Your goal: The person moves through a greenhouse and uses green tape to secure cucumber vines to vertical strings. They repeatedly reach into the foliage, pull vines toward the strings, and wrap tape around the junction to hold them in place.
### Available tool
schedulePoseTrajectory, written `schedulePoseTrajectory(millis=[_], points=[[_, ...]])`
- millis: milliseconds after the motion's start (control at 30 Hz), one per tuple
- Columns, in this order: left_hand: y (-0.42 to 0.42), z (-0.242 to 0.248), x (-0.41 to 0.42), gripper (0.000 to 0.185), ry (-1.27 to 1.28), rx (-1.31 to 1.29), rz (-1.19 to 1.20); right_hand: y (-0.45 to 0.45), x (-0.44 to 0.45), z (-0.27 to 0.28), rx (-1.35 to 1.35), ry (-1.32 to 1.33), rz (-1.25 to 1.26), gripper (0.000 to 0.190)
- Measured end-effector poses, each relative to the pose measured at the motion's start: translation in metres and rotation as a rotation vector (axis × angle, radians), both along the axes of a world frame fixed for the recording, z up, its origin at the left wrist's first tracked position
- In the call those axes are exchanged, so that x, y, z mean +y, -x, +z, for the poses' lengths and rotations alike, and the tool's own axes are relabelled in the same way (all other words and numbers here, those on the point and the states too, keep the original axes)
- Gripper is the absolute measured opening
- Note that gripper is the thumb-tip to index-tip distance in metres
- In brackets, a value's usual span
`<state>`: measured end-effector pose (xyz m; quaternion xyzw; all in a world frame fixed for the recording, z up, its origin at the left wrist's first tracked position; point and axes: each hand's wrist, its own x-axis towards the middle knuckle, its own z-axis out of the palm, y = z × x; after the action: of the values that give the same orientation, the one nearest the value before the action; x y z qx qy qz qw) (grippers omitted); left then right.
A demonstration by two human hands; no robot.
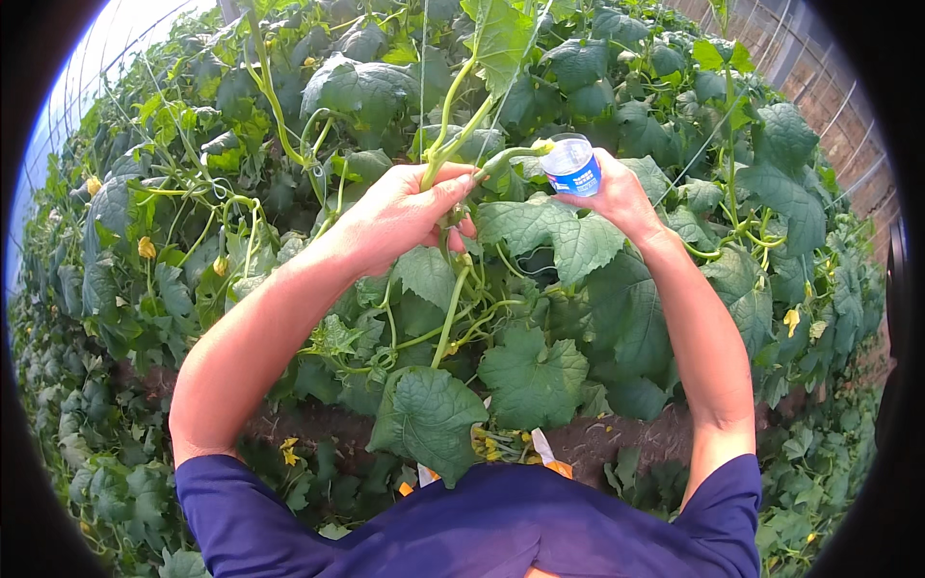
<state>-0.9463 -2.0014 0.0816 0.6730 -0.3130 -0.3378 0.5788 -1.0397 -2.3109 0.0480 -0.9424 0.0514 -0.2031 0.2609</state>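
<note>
My left hand (405, 209) pinches a thick green vine stem (466, 134) between thumb and fingers, at the joint where a young gourd-like fruit (509, 157) branches off to the right. In my right hand (623, 193) is a clear plastic cup (571, 167) with a blue printed label; it looks like a cut-off bottle. The cup is tilted, its open mouth upward, and the fruit's yellowish tip reaches its rim. Whether there is liquid inside, I cannot tell. A broad lobed leaf (560, 227) hangs just below the cup.
White support strings (423, 79) run upward among the dense vines. Yellow blossoms (147, 248) dot both sides. Below, near my waist, a bag-like container holds many yellow-tipped green pieces (506, 444). Brown soil (325, 426) shows beneath the leaves. A greenhouse wall (816, 87) stands at right.
</note>
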Motion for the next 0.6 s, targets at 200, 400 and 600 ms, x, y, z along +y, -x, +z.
schedulePoseTrajectory(millis=[200, 400, 600], points=[[-0.012, -0.003, -0.014, 0.044, 0.002, 0.055, 0.015, 0.004, -0.016, -0.001, -0.012, -0.126, -0.047, 0.067], [-0.028, -0.001, -0.046, 0.040, -0.047, 0.082, 0.036, 0.012, 0.001, 0.002, -0.258, -0.187, -0.097, 0.060], [-0.046, -0.007, -0.072, 0.042, -0.047, 0.050, 0.033, 0.014, 0.021, 0.007, -0.458, -0.275, -0.007, 0.057]])
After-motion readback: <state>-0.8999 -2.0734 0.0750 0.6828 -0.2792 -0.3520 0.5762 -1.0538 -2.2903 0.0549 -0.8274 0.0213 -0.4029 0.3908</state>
